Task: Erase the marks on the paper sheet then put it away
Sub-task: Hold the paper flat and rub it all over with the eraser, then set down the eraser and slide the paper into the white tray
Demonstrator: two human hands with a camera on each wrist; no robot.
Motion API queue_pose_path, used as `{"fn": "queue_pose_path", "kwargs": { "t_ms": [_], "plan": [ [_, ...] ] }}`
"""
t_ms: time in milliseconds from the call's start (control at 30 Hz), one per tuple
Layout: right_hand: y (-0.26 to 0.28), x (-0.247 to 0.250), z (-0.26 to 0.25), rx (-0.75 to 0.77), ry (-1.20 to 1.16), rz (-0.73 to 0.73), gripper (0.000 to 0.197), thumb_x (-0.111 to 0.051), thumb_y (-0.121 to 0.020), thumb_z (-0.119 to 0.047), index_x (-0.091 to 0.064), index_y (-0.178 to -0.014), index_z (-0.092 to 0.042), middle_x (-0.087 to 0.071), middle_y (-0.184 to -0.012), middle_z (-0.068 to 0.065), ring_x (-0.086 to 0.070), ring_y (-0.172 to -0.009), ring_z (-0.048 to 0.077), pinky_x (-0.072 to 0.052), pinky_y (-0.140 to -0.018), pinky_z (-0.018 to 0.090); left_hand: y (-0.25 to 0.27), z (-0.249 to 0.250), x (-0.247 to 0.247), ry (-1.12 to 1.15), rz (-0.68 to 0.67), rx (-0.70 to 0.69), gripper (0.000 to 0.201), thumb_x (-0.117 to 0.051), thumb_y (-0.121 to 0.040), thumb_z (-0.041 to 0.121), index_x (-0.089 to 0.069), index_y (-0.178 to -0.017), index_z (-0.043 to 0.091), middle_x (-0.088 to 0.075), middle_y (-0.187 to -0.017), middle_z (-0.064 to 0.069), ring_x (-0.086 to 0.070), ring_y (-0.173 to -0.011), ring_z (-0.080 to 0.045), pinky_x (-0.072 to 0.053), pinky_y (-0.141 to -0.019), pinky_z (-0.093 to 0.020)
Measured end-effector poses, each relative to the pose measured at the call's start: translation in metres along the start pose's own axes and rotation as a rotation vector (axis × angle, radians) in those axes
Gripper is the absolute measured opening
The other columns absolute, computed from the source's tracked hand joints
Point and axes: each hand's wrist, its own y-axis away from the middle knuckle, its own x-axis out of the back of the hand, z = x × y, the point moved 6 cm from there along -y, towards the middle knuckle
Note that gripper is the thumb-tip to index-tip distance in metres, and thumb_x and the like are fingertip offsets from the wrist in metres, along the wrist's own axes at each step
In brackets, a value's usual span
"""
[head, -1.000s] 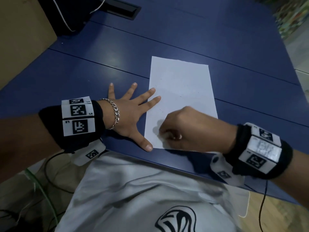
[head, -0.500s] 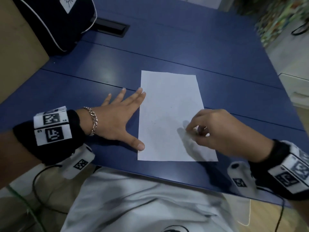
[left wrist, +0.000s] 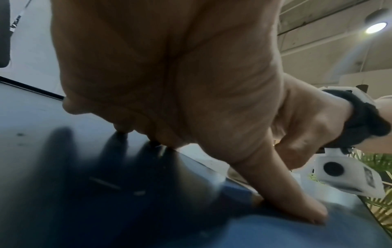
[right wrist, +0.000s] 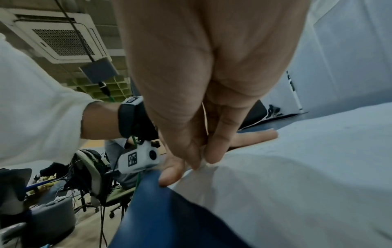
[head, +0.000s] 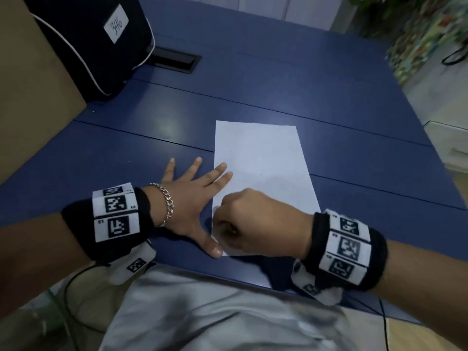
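Hands on the Paper Sheet: View Comparison

Right hand (head: 255,224) is curled into a loose fist over the near left part of the paper sheet (head: 260,158). The head view shows only its back and knuckles; what the fingers do is hidden there. The right wrist view shows the thumb and fingertips (right wrist: 216,151) pinched together on something small and pale where they meet the sheet. Whether that is an eraser or a fold of paper cannot be told.

Left hand (head: 192,198) lies flat with the fingers spread and straight. In the head view two fingertips overlap the left edge of the sheet, and the thumb (head: 215,249) rests at its near left corner. The left wrist view shows the palm from below with the thumb pressed down, and the right hand just behind it; the sheet itself is blurred there.

The sheet lies flat on the blue surface (head: 329,79), close to the near edge. The marks are too faint to make out.

A dark bag (head: 83,46) with a white label stands at the far left, well apart from the sheet. A black recessed slot (head: 174,60) sits beside it. A chain bracelet (head: 167,206) circles the left wrist.
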Motion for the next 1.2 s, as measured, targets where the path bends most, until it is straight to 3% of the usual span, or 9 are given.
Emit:
{"fn": "queue_pose_path", "kwargs": {
  "t_ms": [167,300,467,533,600,667,733,867,1200],
  "plan": [
    [0.003,0.018,0.065,-0.235,-0.017,0.024,0.013,-0.057,-0.086,-0.021,-0.07,-0.083,-0.021,-0.067,-0.077,-0.004,-0.06,-0.072,0.02,-0.057,-0.072,0.041,0.002,0.002,0.002,-0.01,-0.03,0.01,0.162,-0.06,-0.038,0.107,0.041,-0.149,0.046,0.048,-0.154,0.029,0.041,-0.149,-0.029,0.016,-0.112,-0.08],
    [0.029,0.017,0.063,-0.184,-0.024,-0.068,0.013,-0.065,-0.086,-0.021,-0.075,-0.093,-0.024,-0.07,-0.085,-0.01,-0.06,-0.075,0.008,-0.055,-0.076,0.03,0.003,0.002,0.003,-0.011,-0.04,-0.006,0.161,-0.059,-0.04,0.107,0.042,-0.149,0.045,0.049,-0.154,0.028,0.043,-0.147,-0.029,0.018,-0.113,-0.078],
    [0.1,0.049,0.105,-0.391,-0.174,0.28,0.026,-0.073,-0.095,-0.031,-0.075,-0.121,-0.032,-0.07,-0.099,-0.022,-0.068,-0.085,-0.001,-0.055,-0.081,0.016,0.003,-0.008,0.012,0.095,-0.004,-0.067,0.15,-0.059,-0.054,0.103,0.039,-0.151,0.045,0.042,-0.158,0.028,0.041,-0.148,-0.026,0.018,-0.118,-0.072],
    [0.134,0.056,0.115,-0.483,-0.211,0.394,0.018,-0.074,-0.094,-0.039,-0.078,-0.112,-0.036,-0.071,-0.098,-0.021,-0.069,-0.088,-0.002,-0.056,-0.082,0.016,0.003,-0.016,0.03,0.169,0.104,-0.09,0.136,-0.058,-0.067,0.096,0.029,-0.157,0.045,0.029,-0.166,0.025,0.027,-0.155,-0.022,0.011,-0.124,-0.063],
    [0.166,0.056,0.118,-0.567,-0.28,0.47,0.012,-0.073,-0.092,-0.046,-0.077,-0.101,-0.04,-0.073,-0.095,-0.021,-0.068,-0.089,-0.007,-0.053,-0.077,0.008,0.001,-0.025,0.058,0.231,0.292,-0.109,0.117,-0.056,-0.078,0.086,0.003,-0.167,0.037,-0.006,-0.174,0.015,-0.008,-0.161,-0.019,-0.01,-0.128,-0.043],
    [0.192,0.049,0.122,-0.65,-0.326,0.503,0.013,-0.073,-0.088,-0.05,-0.075,-0.098,-0.043,-0.074,-0.093,-0.023,-0.068,-0.087,-0.01,-0.052,-0.072,0.009,-0.003,-0.033,0.086,0.271,0.489,-0.116,0.092,-0.059,-0.088,0.075,-0.031,-0.164,0.03,-0.048,-0.159,0.005,-0.048,-0.143,-0.019,-0.036,-0.114,-0.029],
    [0.208,0.037,0.126,-0.732,-0.322,0.481,0.012,-0.073,-0.087,-0.052,-0.074,-0.095,-0.044,-0.075,-0.09,-0.024,-0.068,-0.085,-0.012,-0.049,-0.069,0.013,-0.01,-0.036,0.107,0.325,0.586,-0.106,0.062,-0.066,-0.095,0.055,-0.054,-0.15,0.028,-0.066,-0.132,0.006,-0.065,-0.117,-0.017,-0.046,-0.095,-0.027],
    [0.226,0.008,0.133,-0.843,-0.268,0.414,0.011,-0.071,-0.093,-0.047,-0.073,-0.093,-0.037,-0.072,-0.087,-0.018,-0.066,-0.079,-0.001,-0.049,-0.067,0.021,-0.033,-0.027,0.138,0.285,0.603,-0.075,0.037,-0.066,-0.099,0.043,-0.068,-0.131,0.025,-0.072,-0.11,0.007,-0.067,-0.097,-0.014,-0.051,-0.095,-0.034],
    [0.241,-0.019,0.13,-0.955,-0.226,0.369,0.005,-0.073,-0.094,-0.031,-0.071,-0.093,-0.035,-0.068,-0.09,-0.011,-0.061,-0.081,0.012,-0.043,-0.066,0.032,-0.105,-0.01,0.169,0.233,0.49,0.025,0.043,-0.07,-0.094,0.055,-0.068,-0.126,0.025,-0.066,-0.117,0.004,-0.061,-0.115,-0.023,-0.047,-0.1,-0.036]
  ]
}}
